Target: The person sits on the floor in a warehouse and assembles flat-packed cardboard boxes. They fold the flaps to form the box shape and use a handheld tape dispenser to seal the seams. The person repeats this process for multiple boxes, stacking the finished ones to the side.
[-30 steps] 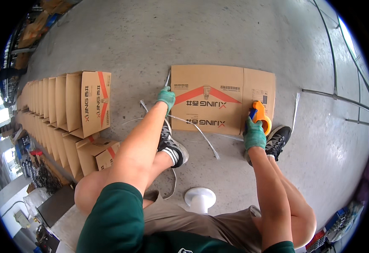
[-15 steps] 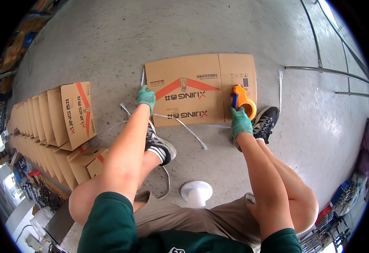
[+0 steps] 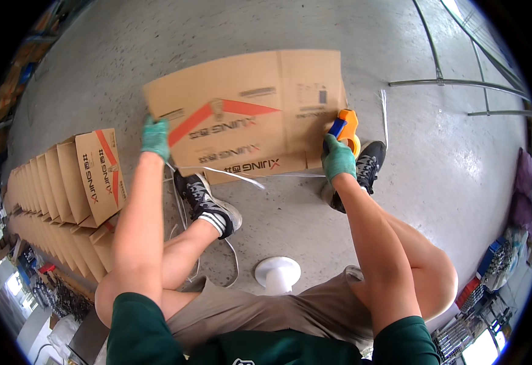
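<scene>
Left grip (image 3: pixel 155 135) pinches flat carton (image 3: pixel 235 91) at nine o'clock, apparently for support; right grip (image 3: pixel 339 157) clasps tape dispenser (image 3: pixel 349 126), four o'clock.

Flattened carton (image 3: pixel 247 115): I am seeing brown on my feed, with a red chevron band and black print. Left hand (image 3: pixel 155 137), right hand (image 3: pixel 339 159): both wearing green. Tape dispenser (image 3: pixel 350 121): showing orange and blue. Strap (image 3: pixel 217 169): showing white. Left shoe (image 3: pixel 199 193): showing black and grey. Sock (image 3: pixel 213 222): showing dark stripes on white. Shirt (image 3: pixel 278 350): showing dark green. Shorts (image 3: pixel 260 316): showing taupe. Floor (image 3: pixel 448 182): I am reading speckled grey.
</scene>
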Demonstrator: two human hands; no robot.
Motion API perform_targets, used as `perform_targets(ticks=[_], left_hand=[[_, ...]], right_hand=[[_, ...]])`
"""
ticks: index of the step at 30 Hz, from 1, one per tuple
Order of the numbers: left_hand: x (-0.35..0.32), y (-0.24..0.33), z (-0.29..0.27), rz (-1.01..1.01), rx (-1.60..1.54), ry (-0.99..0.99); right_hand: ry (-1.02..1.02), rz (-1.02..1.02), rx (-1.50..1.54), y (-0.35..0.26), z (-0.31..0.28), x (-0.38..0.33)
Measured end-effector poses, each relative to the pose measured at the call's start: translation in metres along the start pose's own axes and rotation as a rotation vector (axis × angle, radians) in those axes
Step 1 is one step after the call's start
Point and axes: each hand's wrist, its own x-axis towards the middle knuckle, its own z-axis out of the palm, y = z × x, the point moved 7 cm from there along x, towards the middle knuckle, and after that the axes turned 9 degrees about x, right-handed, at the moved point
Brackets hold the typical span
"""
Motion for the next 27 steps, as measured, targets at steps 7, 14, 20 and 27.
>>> perform_targets(ticks=[7,14,20,27], left_hand=[[-0.034,0.036,-0.042,-0.061,0.197,0.159],[-0.069,-0.012,-0.052,-0.031,0.034,0.169],[-0.137,0.121,-0.016,0.078,-0.036,0.226],[-0.123,0.143,-0.028,0.125,0.636,0.055]], right_hand=[[0.033,0.087,-0.154,0.029,-0.012,0.005],[0.495,-0.714,-0.111,-0.166,-0.145,-0.018],[0.297,-0.718,-0.334,-0.160,-0.118,-0.033],[0.278,-0.789,-0.105,-0.157,-0.117,-0.074]])
